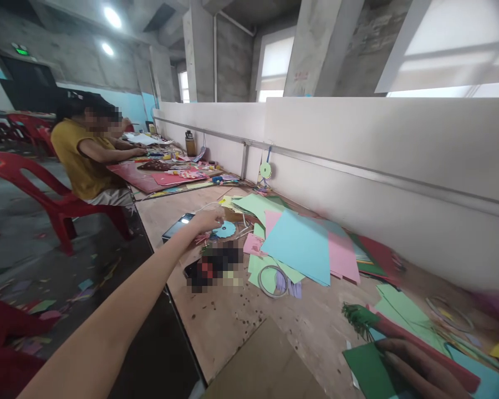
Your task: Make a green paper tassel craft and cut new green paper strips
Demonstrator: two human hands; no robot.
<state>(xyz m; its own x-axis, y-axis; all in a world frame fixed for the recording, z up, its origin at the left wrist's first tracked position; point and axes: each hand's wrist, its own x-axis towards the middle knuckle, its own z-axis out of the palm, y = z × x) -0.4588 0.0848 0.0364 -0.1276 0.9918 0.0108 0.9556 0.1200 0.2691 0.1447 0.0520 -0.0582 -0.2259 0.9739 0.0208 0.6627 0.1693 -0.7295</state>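
My left hand (208, 219) is stretched far over the table, its fingers bent down at the edge of a scalloped light blue paper disc (225, 229). Whether it grips the disc is too small to tell. At the lower right, my right hand (416, 363) rests with its fingers over a dark green paper piece (368, 368). A red paper strip (432, 343) and a green fringed paper piece (360, 318) lie just beyond it. Blue sheets (301, 244) and pink sheets (343, 252) are spread between the hands.
A metal ring (273, 281) lies mid-table by purple strips. A brown board (266, 366) is at the near edge, a phone-like box (178, 226) left of my left hand. A person in a yellow top (81, 158) sits at the far left beside a red chair (45, 183).
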